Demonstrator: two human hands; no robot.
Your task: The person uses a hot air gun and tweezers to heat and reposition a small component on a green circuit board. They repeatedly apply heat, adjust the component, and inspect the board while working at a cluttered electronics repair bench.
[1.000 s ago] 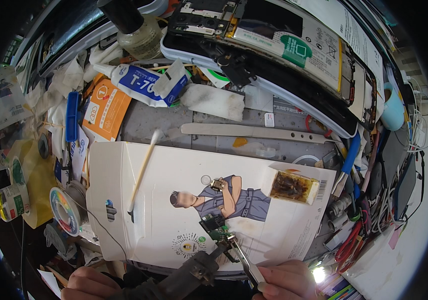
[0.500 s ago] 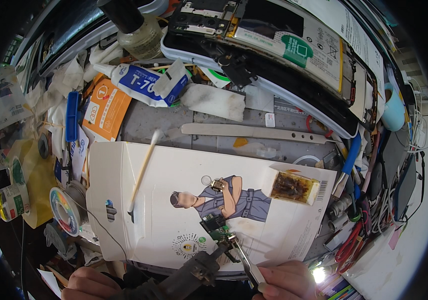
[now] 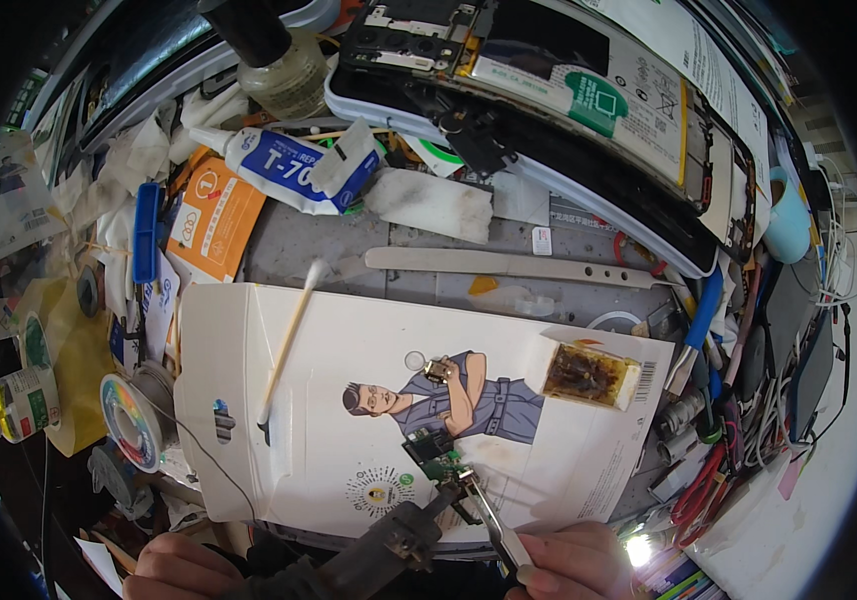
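A small green circuit board (image 3: 436, 458) with dark parts lies over a white printed box (image 3: 349, 330). My right hand (image 3: 574, 562) pinches metal tweezers (image 3: 494, 525), whose tips meet the board's right side. A dark soldering iron (image 3: 381, 545) slants up from the lower edge, its narrow tip at the lower part of the board. My left hand (image 3: 184, 568) is curled closed at the lower left, beside the rear of the iron; its grip is partly cut off by the frame. A cotton swab (image 3: 291, 345) rests on the box's left part.
A yellow-brown block of flux (image 3: 589, 375) sits on the box's right end. Beyond are long tweezers (image 3: 509, 265), a blue-white tube (image 3: 294, 168), a glass bottle (image 3: 284, 80) and an opened phone (image 3: 589, 100). A solder spool (image 3: 134, 422) stands left; cables (image 3: 704, 490) crowd the right.
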